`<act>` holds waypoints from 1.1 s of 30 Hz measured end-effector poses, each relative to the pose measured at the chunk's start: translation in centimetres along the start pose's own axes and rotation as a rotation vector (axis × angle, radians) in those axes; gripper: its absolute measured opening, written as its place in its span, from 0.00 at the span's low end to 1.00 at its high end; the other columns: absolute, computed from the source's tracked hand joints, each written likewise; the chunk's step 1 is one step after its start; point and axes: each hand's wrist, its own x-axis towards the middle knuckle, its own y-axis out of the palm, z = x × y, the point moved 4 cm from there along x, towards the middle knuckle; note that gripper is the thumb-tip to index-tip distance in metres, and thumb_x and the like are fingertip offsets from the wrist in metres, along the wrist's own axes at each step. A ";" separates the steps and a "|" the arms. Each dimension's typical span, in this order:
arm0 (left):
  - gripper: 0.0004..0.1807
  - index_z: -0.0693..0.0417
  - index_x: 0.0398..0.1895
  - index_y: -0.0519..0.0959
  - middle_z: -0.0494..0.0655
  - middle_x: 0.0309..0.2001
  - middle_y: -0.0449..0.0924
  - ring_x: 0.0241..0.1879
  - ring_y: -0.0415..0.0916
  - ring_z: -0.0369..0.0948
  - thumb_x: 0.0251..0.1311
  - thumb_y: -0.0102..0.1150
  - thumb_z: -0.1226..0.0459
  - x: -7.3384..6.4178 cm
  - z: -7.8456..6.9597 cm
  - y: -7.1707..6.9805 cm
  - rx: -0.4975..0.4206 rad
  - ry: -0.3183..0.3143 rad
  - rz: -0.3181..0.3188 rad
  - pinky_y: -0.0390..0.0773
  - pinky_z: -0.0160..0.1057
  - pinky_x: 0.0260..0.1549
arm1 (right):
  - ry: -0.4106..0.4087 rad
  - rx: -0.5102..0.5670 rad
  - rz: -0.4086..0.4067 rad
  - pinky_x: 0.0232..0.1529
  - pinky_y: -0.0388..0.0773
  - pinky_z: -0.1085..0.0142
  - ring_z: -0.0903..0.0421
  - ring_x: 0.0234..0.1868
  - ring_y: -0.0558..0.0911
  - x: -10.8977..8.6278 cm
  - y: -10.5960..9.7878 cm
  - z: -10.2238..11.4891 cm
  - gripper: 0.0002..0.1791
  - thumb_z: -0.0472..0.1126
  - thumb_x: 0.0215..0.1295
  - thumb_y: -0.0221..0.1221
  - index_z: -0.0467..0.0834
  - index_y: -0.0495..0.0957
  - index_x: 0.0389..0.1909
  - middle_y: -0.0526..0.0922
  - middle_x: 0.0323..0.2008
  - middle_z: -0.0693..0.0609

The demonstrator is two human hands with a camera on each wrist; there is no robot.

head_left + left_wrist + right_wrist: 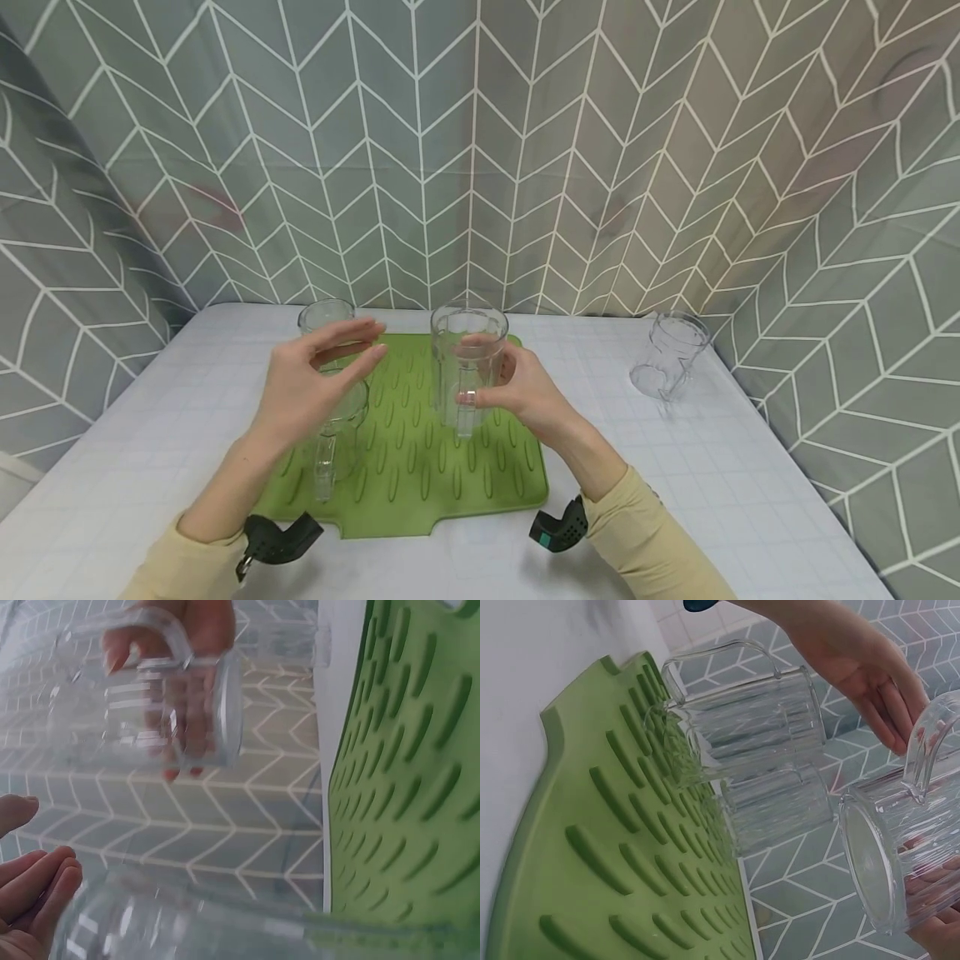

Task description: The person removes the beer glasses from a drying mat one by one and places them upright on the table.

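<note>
My right hand grips a clear glass mug around its body, the fingers showing through the glass. The mug is raised over the green ridged mat, its handle facing me; in the right wrist view its base hangs apart from the mat. My left hand holds nothing. Its fingers reach toward the raised mug, the thumb spread from them. Below that hand, a second clear mug stands on the mat's left side, and behind it another clear mug is partly hidden by the hand.
Another clear glass vessel stands at the right of the white table, near its back edge. A patterned curtain rises behind the table and along both sides. Black wrist mounts hang under both forearms.
</note>
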 end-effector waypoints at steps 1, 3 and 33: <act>0.18 0.52 0.56 0.82 0.49 0.50 0.87 0.44 0.83 0.25 0.62 0.68 0.65 0.1 0.1 -0.4 -0.008 0.002 -0.017 0.81 0.21 0.45 | 0.004 0.003 -0.001 0.68 0.69 0.50 0.50 0.66 0.73 0.0 0.0 -0.1 0.36 0.30 0.54 0.68 0.43 0.70 0.66 0.77 0.65 0.46; 0.17 0.54 0.55 0.83 0.47 0.49 0.87 0.44 0.83 0.25 0.63 0.67 0.66 0.4 0.4 -1.2 -0.020 0.000 -0.058 0.81 0.22 0.45 | 0.007 0.002 -0.005 0.69 0.69 0.49 0.49 0.66 0.73 0.0 -0.1 -0.2 0.36 0.30 0.54 0.68 0.43 0.70 0.66 0.77 0.65 0.46; 0.30 0.70 0.63 0.73 0.69 0.54 0.80 0.51 0.81 0.60 0.74 0.48 0.52 0.1 14.0 -7.1 0.348 -0.472 -0.051 0.83 0.48 0.46 | 0.005 0.004 0.003 0.70 0.68 0.48 0.48 0.68 0.71 0.1 -0.6 -0.2 0.35 0.29 0.53 0.67 0.42 0.71 0.64 0.74 0.65 0.46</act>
